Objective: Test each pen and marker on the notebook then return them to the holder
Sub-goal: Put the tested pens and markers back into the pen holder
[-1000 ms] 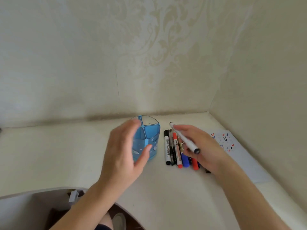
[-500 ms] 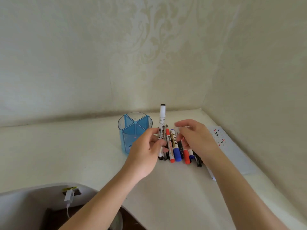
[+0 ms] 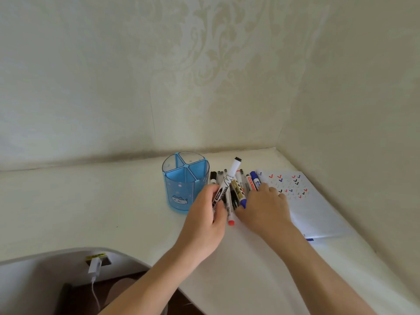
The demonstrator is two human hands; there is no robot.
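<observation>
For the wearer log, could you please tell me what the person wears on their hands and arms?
Nothing visible: the left hand and right hand are bare, without gloves, rings or watch; the left forearm and right forearm are uncovered, no sleeve in view.

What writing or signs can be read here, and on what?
"W": large letter on the held marker; the rest of its print is blurred.
Labels on the lying markers: too small to read.
Notebook: red, blue and black ticks, no words.
Holder: cartoon picture only.
</observation>
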